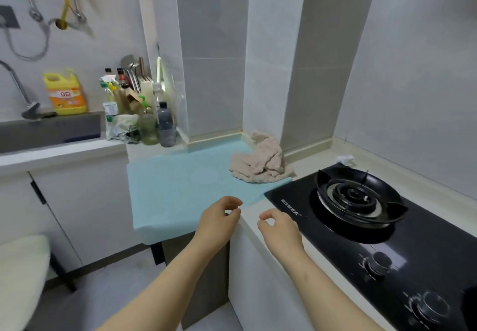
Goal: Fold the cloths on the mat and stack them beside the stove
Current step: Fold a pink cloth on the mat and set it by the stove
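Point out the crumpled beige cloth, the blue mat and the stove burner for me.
crumpled beige cloth (pixel 260 161): head view, middle of the heap.
blue mat (pixel 178 191): head view, bare middle of its surface.
stove burner (pixel 354 196): head view, its centre rings.

A pale counter (pixel 307 161) runs along the tiled wall. A light blue mat (pixel 180 188) covers its left stretch, front edge drooping over the lip. Crumpled beige cloths (pixel 260 161) sit heaped on the mat's far right corner. Just right, a black stove (pixel 361 242) is set into the counter. Bottles (pixel 154 121) crowd behind the mat's left corner, and a white scrap (pixel 344 159) lies behind the stove.
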A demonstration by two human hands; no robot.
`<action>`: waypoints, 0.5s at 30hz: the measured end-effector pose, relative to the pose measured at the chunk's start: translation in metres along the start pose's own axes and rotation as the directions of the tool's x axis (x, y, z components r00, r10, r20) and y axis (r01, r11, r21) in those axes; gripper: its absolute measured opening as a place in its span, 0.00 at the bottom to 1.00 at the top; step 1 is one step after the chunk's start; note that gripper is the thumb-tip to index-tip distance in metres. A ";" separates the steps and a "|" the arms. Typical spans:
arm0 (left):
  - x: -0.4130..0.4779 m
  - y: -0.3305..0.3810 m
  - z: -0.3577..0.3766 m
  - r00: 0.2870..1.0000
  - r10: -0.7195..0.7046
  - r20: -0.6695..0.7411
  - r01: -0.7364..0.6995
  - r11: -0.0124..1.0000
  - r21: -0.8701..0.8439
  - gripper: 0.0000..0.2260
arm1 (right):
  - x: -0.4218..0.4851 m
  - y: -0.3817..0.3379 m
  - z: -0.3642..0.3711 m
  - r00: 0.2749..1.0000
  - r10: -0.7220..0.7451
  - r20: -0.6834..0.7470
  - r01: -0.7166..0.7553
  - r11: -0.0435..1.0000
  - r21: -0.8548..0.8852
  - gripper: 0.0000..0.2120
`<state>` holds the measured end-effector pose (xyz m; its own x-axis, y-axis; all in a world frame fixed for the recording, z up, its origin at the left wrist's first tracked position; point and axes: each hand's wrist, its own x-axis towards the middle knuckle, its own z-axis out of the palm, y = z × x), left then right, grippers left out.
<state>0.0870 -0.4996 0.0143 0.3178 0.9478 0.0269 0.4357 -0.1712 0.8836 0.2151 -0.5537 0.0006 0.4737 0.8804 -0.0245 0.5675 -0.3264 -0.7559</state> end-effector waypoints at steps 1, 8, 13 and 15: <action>0.015 -0.006 -0.002 1.000 -0.001 0.000 0.001 1.000 0.011 0.09 | 0.015 -0.002 0.007 1.000 -0.003 0.006 0.003 1.000 0.005 0.10; 0.127 -0.039 -0.012 0.997 -0.072 0.005 0.071 0.996 0.057 0.10 | 0.143 -0.007 0.050 0.997 0.024 0.071 -0.030 0.996 0.088 0.06; 0.194 -0.054 -0.020 0.993 -0.118 0.019 0.118 0.993 -0.001 0.10 | 0.223 -0.012 0.067 0.995 0.092 -0.040 -0.090 0.994 0.067 0.15; 0.214 -0.066 -0.025 0.991 -0.129 0.034 0.129 0.992 -0.011 0.10 | 0.247 -0.012 0.074 0.982 0.168 -0.084 -0.163 0.985 0.064 0.18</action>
<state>0.1052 -0.2783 -0.0266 0.2877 0.9521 -0.1032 0.4635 -0.0442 0.8850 0.2753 -0.3072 -0.0443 0.6176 0.7806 -0.0961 0.4383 -0.4430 -0.7820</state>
